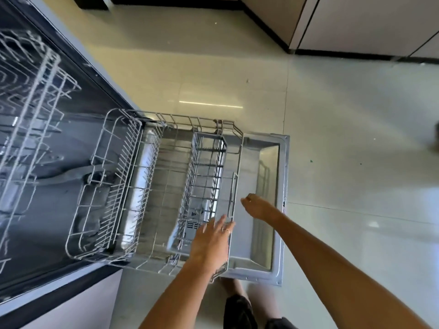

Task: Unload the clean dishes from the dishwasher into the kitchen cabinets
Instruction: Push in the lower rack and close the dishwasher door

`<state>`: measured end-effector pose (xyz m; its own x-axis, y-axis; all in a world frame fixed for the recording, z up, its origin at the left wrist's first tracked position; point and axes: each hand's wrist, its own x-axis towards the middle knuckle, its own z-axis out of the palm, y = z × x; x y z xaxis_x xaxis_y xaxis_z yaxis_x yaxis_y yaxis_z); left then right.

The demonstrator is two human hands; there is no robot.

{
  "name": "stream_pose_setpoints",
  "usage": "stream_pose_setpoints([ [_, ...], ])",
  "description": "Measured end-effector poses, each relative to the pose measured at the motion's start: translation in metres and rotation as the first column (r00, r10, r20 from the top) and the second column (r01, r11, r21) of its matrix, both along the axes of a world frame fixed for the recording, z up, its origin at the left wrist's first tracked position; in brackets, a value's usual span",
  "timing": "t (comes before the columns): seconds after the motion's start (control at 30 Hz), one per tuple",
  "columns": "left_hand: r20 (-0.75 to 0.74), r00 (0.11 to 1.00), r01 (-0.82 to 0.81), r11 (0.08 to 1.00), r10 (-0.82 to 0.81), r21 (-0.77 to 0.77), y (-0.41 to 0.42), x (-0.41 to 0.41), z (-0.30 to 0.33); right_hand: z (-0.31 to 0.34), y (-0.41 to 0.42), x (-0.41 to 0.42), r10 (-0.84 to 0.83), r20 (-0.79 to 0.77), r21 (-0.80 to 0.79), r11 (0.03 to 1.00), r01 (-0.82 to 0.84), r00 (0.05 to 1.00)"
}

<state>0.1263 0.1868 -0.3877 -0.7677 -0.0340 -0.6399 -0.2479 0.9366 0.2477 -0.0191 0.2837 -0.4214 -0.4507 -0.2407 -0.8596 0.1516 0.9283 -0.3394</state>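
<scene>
The dishwasher's lower wire rack (147,186) is pulled out over the open door (278,210). I see no dishes in it. A wire cutlery basket (204,186) sits inside the rack near its front. My left hand (211,243) hovers over the rack's front edge, fingers spread, holding nothing. My right hand (257,206) is just past the rack's front rail, fingers curled loosely, with nothing visible in it. The upper rack (31,96) shows at the far left, blurred, inside the dark tub.
Pale tiled floor (344,138) lies beyond the door. White lower cabinets with a black plinth (368,27) stand at the top right. My legs (240,312) are below the door's near corner.
</scene>
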Motion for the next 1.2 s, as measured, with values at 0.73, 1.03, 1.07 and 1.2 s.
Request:
stream_pose_setpoints([
  [0.73,0.270,0.656,0.745,0.662,-0.705,-0.080,-0.010,-0.011,-0.070,-0.024,-0.082,-0.004,-0.293,0.057,-0.184,0.937,0.299,0.954],
  [1.03,0.216,0.853,0.512,0.842,-0.476,-0.168,-0.067,0.044,-0.076,-0.034,-0.133,0.034,-0.300,0.093,-0.236,0.920,0.314,0.949],
  [1.07,0.259,0.853,0.476,0.879,-0.453,-0.030,-0.075,0.041,-0.071,-0.033,-0.141,0.033,-0.312,0.091,-0.250,0.912,0.325,0.946],
  [1.2,0.266,0.911,0.341,0.939,-0.315,-0.056,-0.113,0.046,-0.059,-0.037,-0.178,0.041,-0.258,0.089,-0.267,0.924,0.273,0.962],
])
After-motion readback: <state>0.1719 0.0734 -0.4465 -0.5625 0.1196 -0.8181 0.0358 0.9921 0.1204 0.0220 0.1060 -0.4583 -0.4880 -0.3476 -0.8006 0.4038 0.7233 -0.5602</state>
